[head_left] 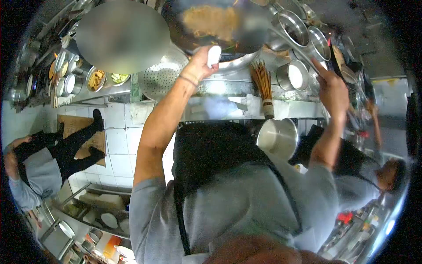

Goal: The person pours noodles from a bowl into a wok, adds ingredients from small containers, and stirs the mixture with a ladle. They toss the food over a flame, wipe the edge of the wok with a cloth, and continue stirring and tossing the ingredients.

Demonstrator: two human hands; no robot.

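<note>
- At upper centre, the left hand (200, 66) is closed round the cloth-wrapped handle (214, 55) of the wok (178, 33), with noodles (211, 20) seen inside.
- Should the cloth slip, the wok could be tipped and the noodles spilled.
- At upper right, the right hand (332, 90) is curled on a thin dark handle (333, 59); the nearby steel bowls (293, 75) could be knocked.

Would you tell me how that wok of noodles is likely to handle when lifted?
Probably heavy and front-weighted: the wok is wide, metal and holds noodles, while the left hand grips only one edge. Likely hot, since a white cloth pads the grip. Its curved body may rock if set down.
</note>
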